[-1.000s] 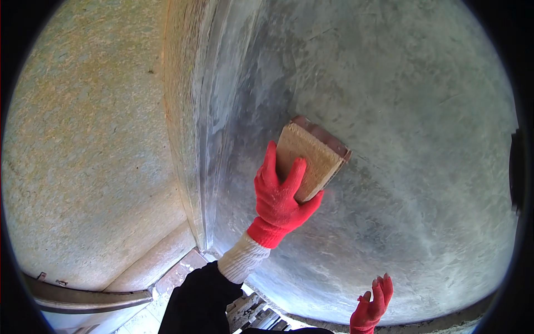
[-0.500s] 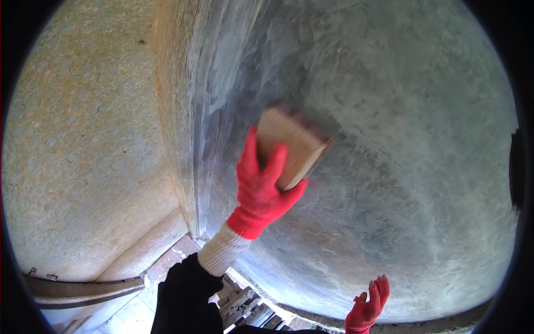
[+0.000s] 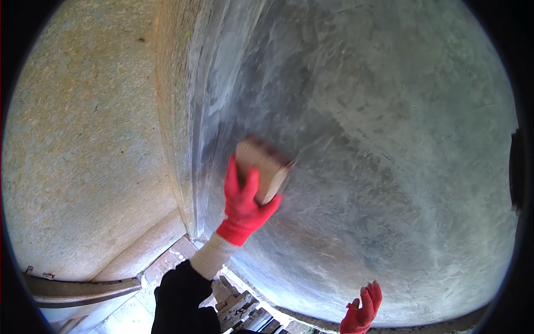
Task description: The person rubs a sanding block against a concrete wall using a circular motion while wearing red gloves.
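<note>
My left hand [image 3: 245,203], in a red glove with a cream knit cuff, grips a tan rectangular block [image 3: 261,167]. A dark reddish layer shows along the block's far edge, blurred by motion. The block lies against a smooth grey plastered wall [image 3: 389,139], a little right of the corner; its underside is hidden. Low at the right, my right hand [image 3: 361,310] is raised in a red glove with bare fingertips. Its fingers are stretched and it holds nothing, apart from the block and near the wall's lower part.
A rough yellowish-beige wall [image 3: 83,139] stands on the left, meeting the grey wall along a pale corner strip [image 3: 203,139]. Down below lie broken pieces of rubble [image 3: 239,306] and pale floor tiles [image 3: 136,314]. A dark object [image 3: 517,170] shows at the right rim.
My left hand has slid the block down and to the left along the grey wall, closer to the corner. The right hand has shifted slightly left and down.
</note>
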`<state>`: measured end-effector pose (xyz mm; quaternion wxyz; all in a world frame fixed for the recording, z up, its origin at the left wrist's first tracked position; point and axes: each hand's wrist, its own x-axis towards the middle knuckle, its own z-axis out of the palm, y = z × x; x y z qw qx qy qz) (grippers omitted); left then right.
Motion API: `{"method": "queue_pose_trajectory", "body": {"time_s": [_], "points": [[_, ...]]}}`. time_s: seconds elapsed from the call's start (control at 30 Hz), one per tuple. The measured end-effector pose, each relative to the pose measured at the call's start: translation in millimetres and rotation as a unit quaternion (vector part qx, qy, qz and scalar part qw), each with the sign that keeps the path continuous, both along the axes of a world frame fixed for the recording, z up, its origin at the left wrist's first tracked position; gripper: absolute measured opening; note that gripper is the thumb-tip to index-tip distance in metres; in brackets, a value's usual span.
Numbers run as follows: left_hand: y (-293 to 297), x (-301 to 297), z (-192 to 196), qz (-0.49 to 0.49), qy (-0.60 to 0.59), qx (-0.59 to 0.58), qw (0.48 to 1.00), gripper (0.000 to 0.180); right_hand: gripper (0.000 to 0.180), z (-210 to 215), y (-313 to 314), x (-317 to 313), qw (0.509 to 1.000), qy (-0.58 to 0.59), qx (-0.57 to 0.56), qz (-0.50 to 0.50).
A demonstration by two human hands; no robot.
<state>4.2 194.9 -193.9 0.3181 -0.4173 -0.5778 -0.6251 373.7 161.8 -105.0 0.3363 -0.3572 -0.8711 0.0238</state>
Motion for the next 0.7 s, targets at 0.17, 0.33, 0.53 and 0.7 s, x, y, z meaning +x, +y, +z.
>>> {"method": "queue_pose_trajectory", "body": {"time_s": [0.17,0.33,0.53,0.7], "points": [[8.1,-8.6,60.3,0.026,0.078,0.031,0.996,0.085,0.034,7.6,6.9,-4.9,0.999,-0.006,0.031,-0.004],[-9.6,-1.2,-66.4,0.015,0.026,-0.016,0.999,0.084,0.034,-2.4,2.1,-8.1,0.999,0.006,0.024,0.022],[-3.1,-13.2,27.8,-0.007,0.034,-0.020,0.999,0.086,0.036,3.5,0.1,-1.8,0.999,-0.003,0.021,0.030],[5.0,-24.4,68.7,0.045,0.066,0.026,0.996,0.086,0.037,10.0,3.3,-6.7,0.998,0.013,0.054,0.018]]}}
